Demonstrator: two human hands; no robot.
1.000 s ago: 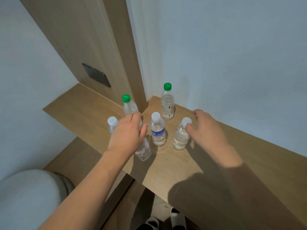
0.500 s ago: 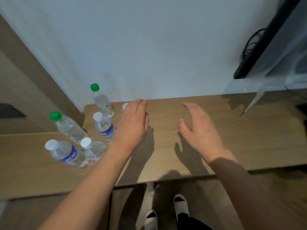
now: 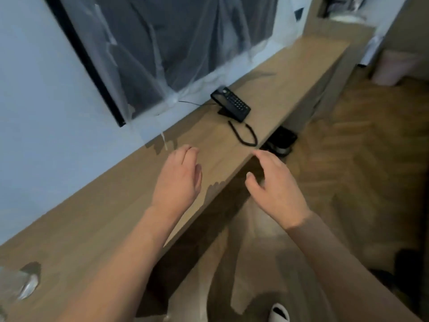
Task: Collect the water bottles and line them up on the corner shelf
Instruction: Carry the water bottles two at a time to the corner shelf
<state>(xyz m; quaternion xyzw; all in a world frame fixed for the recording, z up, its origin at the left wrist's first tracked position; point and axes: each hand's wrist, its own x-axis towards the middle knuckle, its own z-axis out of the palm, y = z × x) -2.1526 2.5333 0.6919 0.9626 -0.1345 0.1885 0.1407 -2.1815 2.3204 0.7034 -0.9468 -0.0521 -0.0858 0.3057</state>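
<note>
My left hand (image 3: 177,180) hovers over the long wooden shelf (image 3: 92,219), fingers loosely apart and holding nothing. My right hand (image 3: 274,184) hangs just past the shelf's front edge, over the floor, also open and empty. Of the water bottles only a blurred clear bottle (image 3: 18,284) shows, at the far left edge on the shelf. The other bottles and the corner are out of view to the left.
A black telephone (image 3: 232,104) with a curled cord (image 3: 246,135) sits on the shelf ahead. A plastic-covered dark screen (image 3: 171,47) hangs on the wall above it. Herringbone wood floor (image 3: 359,159) lies to the right; a dark object (image 3: 282,141) sits under the shelf.
The view has swung right along the shelf, away from the corner bottles. Both hands have left the bottles and now hang empty near the shelf's front edge.
</note>
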